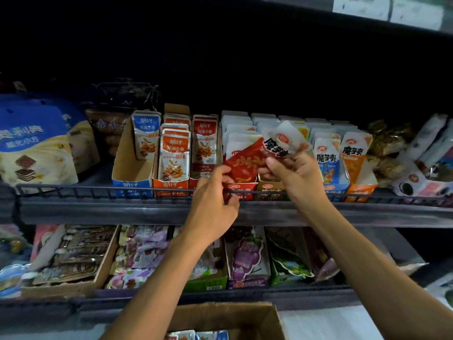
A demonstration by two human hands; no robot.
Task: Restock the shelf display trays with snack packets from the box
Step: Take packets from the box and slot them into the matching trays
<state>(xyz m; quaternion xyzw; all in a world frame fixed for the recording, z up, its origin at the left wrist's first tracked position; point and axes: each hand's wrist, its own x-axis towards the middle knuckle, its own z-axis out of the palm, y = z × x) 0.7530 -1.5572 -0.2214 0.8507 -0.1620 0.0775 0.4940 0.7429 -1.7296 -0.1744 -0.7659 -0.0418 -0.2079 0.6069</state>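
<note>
Holding 1 red packet: right grip pinching, left grip curled on it.

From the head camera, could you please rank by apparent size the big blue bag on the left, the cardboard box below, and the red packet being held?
1. Blue bag, largest.
2. Cardboard box, partly cut off and nearer the camera, so unsure.
3. Red packet, smallest.

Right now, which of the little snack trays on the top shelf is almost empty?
The blue tray at the left end of the row. It holds just one packet at its back, while the orange tray beside it is packed full.
</note>
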